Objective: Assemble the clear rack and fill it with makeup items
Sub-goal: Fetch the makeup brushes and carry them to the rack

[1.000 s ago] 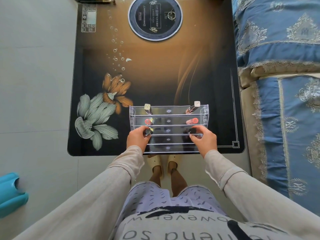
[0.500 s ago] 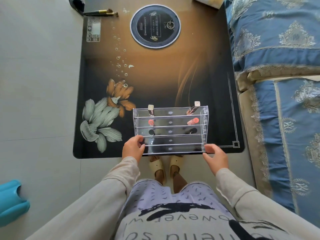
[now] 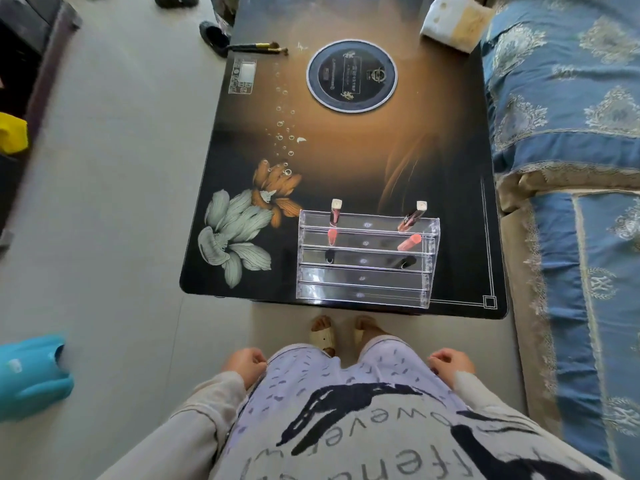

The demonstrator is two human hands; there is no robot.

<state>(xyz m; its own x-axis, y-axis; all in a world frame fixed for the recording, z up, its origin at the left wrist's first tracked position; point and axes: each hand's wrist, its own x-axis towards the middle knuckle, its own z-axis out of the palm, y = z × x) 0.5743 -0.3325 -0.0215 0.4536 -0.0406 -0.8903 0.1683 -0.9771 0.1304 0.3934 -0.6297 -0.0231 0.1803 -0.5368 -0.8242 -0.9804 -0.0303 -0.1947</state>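
The clear tiered rack (image 3: 363,278) stands at the near edge of the dark table (image 3: 346,161). Its back rows hold makeup tubes in pairs: two white-capped tubes (image 3: 335,212) at the rear, two coral lipsticks (image 3: 409,242) in front of them, and two black ones (image 3: 406,261) one row nearer. The two nearest rows hold nothing. My left hand (image 3: 245,365) and my right hand (image 3: 450,364) hang at my hips, well back from the table, fingers loosely curled and holding nothing.
Makeup brushes (image 3: 258,47) lie at the table's far left, beside a round black disc (image 3: 351,76). A white cloth bundle (image 3: 452,22) sits at the far right corner. A blue sofa (image 3: 571,133) borders the right. A blue plastic object (image 3: 31,375) lies on the floor at left.
Both hands let go of the rack and dropped back to my sides. The view rose and pulled back from the table; the rack stayed in place.
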